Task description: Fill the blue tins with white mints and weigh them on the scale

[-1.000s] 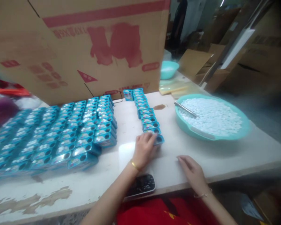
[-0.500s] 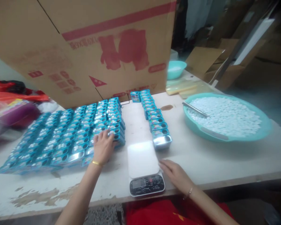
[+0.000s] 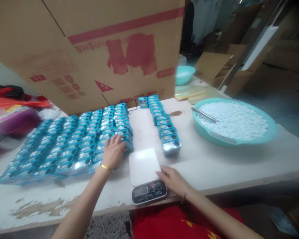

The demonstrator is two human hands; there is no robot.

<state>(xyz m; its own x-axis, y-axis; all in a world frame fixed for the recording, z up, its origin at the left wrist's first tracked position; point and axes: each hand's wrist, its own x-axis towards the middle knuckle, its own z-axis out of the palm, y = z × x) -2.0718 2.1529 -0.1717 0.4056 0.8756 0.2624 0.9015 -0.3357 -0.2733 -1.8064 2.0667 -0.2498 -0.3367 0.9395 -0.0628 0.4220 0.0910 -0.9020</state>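
My left hand lies over the near right corner of a large block of blue tins, its fingers bent a little and apart on their tops; its fingertips partly hide the tins under them. A white kitchen scale with a black display panel stands near the table's front edge, its platform bare. At the scale's right edge, my right hand has its fingers together, the tips over the platform's rim. Behind the scale a single row of blue tins runs back, the nearest one with a shiny silvery top.
A turquoise basin full of small white pieces stands to the right, a metal-handled tool in it. Behind the tins rises a big cardboard box. A smaller turquoise bowl sits at the back, and red bags lie left.
The scale has slid left towards the block of tins, with my right hand moving along at its edge. My left hand has shifted slightly right across the tins. The view has turned a little.
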